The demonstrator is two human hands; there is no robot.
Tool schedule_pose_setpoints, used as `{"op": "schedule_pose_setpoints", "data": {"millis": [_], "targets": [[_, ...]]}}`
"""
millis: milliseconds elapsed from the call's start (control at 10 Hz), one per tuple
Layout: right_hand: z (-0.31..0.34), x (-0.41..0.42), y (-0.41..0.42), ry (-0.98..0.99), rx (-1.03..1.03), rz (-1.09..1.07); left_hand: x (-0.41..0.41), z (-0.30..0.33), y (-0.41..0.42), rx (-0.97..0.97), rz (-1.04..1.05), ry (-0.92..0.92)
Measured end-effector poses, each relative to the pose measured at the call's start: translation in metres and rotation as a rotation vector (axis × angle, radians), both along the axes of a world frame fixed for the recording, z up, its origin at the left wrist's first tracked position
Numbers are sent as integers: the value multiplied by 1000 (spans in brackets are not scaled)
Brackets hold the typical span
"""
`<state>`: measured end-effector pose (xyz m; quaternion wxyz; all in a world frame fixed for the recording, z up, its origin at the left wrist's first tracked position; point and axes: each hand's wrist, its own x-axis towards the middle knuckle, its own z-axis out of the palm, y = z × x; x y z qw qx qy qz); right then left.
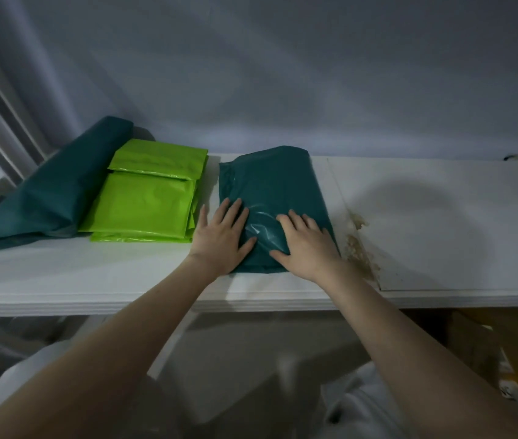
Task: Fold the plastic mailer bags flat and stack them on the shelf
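Note:
A folded dark teal mailer bag (278, 182) lies flat on the white shelf (124, 274). My left hand (219, 237) presses on its near left edge with straight, spread fingers. On its near right part rests my right hand (306, 245), also flat with fingers spread. To the left sits a stack of folded lime green mailer bags (150, 191). Farther left, a larger dark teal bag (51, 191) lies loosely folded, its far end leaning up at the back.
A pale wall rises right behind the shelf. A brownish stain (359, 248) marks the shelf surface just right of my right hand, beside a seam in the board. Below the shelf edge at the right are cardboard boxes (504, 353).

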<state>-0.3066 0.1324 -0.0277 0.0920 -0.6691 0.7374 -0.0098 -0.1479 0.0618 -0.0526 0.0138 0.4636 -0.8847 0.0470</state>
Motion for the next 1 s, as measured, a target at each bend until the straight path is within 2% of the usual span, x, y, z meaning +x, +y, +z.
{"op": "schedule_pose_setpoints", "data": {"millis": [100,200,500,700,1000], "targets": [[-5,11,-17,22,-14,-3,9,-1,-15,-49,-11,31],[-7,21,-32,38,-10,-10,15,-5,-20,-113,-113,73],[-14,33,-57,109,-23,-5,2,-10,-29,-57,31,81],[-10,28,-56,14,-51,-10,3,-2,-31,17,32,148],[20,24,-45,8,-104,2,9,21,-27,-15,12,136]]}}
